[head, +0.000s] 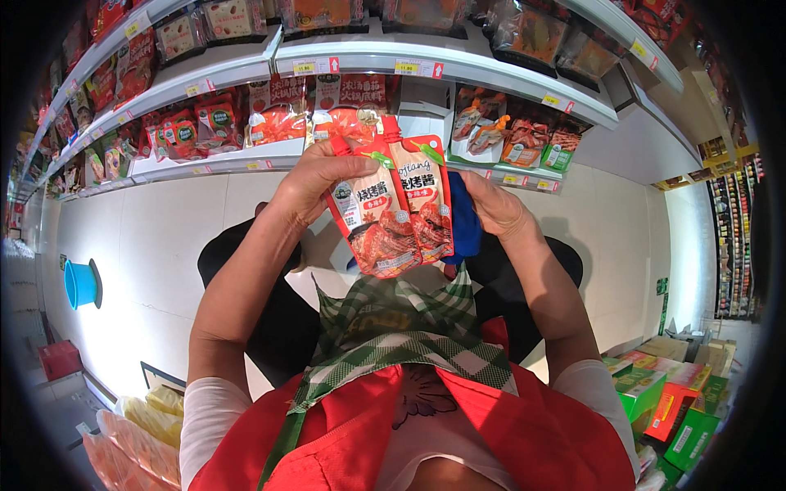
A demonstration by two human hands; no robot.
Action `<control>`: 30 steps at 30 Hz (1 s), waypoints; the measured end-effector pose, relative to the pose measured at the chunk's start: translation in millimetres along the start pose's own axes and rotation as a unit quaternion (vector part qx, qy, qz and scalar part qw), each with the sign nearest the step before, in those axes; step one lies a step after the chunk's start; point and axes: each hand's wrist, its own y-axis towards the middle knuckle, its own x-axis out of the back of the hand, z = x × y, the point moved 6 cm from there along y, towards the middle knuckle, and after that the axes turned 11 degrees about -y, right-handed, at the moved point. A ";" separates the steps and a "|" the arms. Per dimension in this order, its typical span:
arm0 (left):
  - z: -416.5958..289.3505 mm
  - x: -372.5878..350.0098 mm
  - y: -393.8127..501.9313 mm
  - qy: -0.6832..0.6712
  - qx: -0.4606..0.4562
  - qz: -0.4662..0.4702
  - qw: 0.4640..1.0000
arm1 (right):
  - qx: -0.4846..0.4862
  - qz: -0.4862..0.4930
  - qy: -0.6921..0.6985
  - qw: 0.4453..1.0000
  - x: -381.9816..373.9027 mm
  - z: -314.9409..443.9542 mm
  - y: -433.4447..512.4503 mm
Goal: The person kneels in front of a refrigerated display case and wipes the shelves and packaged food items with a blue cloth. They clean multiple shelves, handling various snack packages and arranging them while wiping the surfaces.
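My left hand (313,178) grips a fan of overlapping red spouted pouches of barbecue sauce. The front pouch (381,227) lies partly over another pouch (424,190); my left thumb presses on the front one near its top. A blue cloth (465,221) hangs from my right hand (497,202), bunched against the right edge of the pouches. The fingers of my right hand are partly hidden behind the cloth. Both hands are raised before the low shelf, above my knees and a green checked apron (424,353).
Bagged hotpot seasoning (276,113) and sauce pouches (482,126) fill parts of the low shelf. A shelf edge (381,58) with price tags juts out above. A blue stool (81,284) stands left on the tiled floor; green boxes (691,439) are stacked at lower right.
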 end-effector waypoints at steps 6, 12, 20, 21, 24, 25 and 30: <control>13.4 8.6 10.6 0.027 0.029 -0.022 0.999 | -0.050 -0.050 -0.237 0.969 -8.9 -8.3 15.6; 9.4 7.9 17.3 0.067 0.018 -0.028 0.997 | -0.009 -0.135 -0.296 0.946 2.0 -13.0 32.8; -2.8 9.3 20.3 -0.011 0.017 0.009 1.000 | -0.006 -0.198 -0.181 0.963 2.5 -11.1 33.8; -6.7 7.7 20.2 -0.063 0.016 0.041 0.997 | -0.003 -0.217 -0.161 0.963 3.5 -8.0 33.6; -19.8 4.2 23.3 -0.130 -0.014 0.100 0.986 | 0.025 -0.225 -0.115 0.967 3.5 6.2 36.7; -21.1 -0.2 23.3 -0.119 -0.017 0.135 0.984 | 0.027 -0.233 -0.093 0.968 4.8 11.0 37.7; -13.4 -9.9 13.3 0.001 -0.040 0.189 0.981 | 0.103 -0.241 -0.076 0.962 4.1 37.1 43.2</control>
